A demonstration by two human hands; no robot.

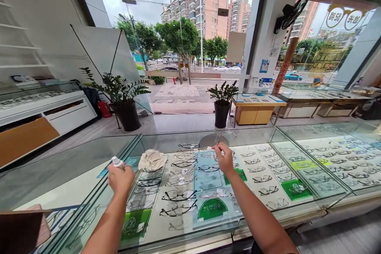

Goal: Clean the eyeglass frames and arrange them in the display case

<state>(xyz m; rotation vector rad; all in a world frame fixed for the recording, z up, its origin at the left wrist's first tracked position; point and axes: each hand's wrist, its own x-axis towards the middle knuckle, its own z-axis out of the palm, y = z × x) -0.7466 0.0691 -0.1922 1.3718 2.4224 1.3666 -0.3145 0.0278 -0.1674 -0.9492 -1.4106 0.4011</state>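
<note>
My left hand [120, 178] is closed around a small spray bottle [116, 161], whose white top sticks up above the fingers. My right hand [224, 158] pinches a pair of thin-rimmed eyeglasses [219, 138] above the far part of the glass display counter [178, 242]. The thin frame is hard to make out against the background. Between the hands, nearer the left one, a crumpled beige cloth [152, 160] lies on the glass top. Under the glass, rows of eyeglasses [179, 195] lie on white and light blue panels.
Green display cards [212, 208] lie among the frames inside the counter. A brown object [22, 230] is at the lower left edge. Beyond the counter stand two potted plants [222, 111], a red fire extinguisher [104, 108] and a wooden cabinet [258, 113].
</note>
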